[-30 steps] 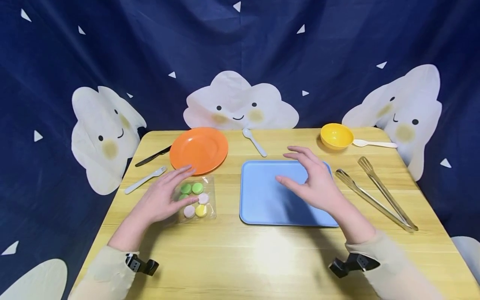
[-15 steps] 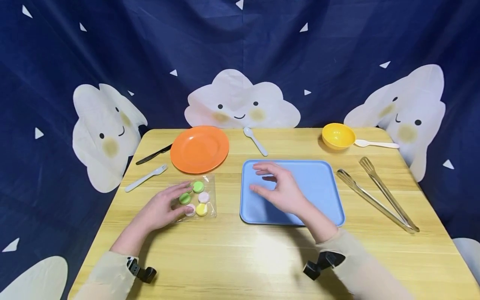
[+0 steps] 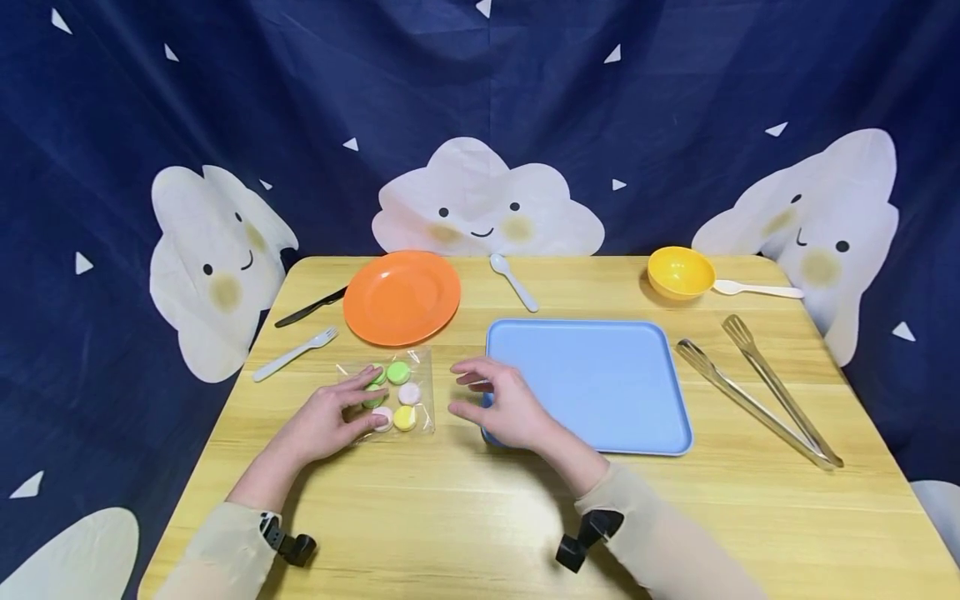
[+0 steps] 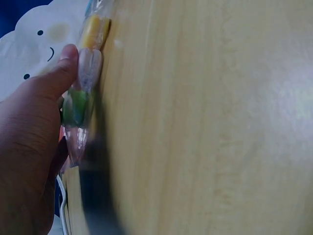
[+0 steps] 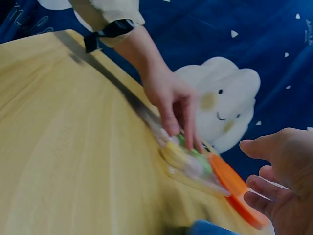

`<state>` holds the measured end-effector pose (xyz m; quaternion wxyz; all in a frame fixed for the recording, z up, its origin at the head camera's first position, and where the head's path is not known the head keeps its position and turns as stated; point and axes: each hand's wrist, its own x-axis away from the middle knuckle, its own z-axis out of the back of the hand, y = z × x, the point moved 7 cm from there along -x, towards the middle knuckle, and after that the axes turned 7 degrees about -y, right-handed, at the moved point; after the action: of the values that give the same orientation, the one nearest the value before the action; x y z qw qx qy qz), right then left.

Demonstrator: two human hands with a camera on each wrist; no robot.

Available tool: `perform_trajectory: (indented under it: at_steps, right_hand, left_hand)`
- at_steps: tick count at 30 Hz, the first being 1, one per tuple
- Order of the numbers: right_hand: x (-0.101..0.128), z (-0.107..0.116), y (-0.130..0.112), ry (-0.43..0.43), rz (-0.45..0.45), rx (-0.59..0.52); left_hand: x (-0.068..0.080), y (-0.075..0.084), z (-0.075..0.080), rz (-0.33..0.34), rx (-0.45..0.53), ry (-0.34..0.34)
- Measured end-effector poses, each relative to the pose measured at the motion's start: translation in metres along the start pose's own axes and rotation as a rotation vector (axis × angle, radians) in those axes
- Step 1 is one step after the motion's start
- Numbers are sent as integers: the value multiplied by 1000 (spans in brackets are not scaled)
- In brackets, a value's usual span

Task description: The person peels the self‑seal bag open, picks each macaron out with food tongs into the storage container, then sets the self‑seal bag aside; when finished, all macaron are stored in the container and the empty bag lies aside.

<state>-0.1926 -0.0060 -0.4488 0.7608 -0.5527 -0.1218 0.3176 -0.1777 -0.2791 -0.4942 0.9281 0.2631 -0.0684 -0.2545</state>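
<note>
In the head view a clear plastic pack of macarons (image 3: 408,393) lies left of the blue tray (image 3: 592,392); the macarons are green, pale pink and yellow. My left hand (image 3: 326,422) rests over the pack's left side, thumb and fingertips spread on the macarons and covering part of them. The left wrist view has the thumb (image 4: 68,61) against the pack's edge. Over the tray's left edge hovers my right hand (image 3: 501,404), its fingers loosely bent toward the pack with a gap between, holding nothing. The pack (image 5: 188,164) looks blurred in the right wrist view.
An orange plate (image 3: 402,297) lies behind the pack, near a black knife (image 3: 311,307) and a pale fork (image 3: 295,354). A spoon (image 3: 513,282) lies at the back. To the right are a yellow bowl (image 3: 681,272), a white spoon (image 3: 757,289) and metal tongs (image 3: 761,396).
My right hand has swept left across the tray toward the macaron pack. My left hand has settled lower onto the pack's left side.
</note>
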Motion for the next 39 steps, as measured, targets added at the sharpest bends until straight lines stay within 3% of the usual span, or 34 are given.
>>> perform_trajectory:
  at_steps: [11, 18, 26, 39]
  right_hand:
    - [-13, -49, 10, -88, -20, 121]
    - [-17, -72, 15, -87, -20, 305]
    - [-14, -83, 25, -40, -16, 461]
    - [-17, -87, 23, -17, -6, 521]
  left_hand:
    - [-1, -16, -4, -12, 200, 82]
    - [-1, -20, -8, 1, 256, 101]
    - [-1, -23, -14, 21, 304, 107]
    - [5, -26, -13, 11, 277, 144]
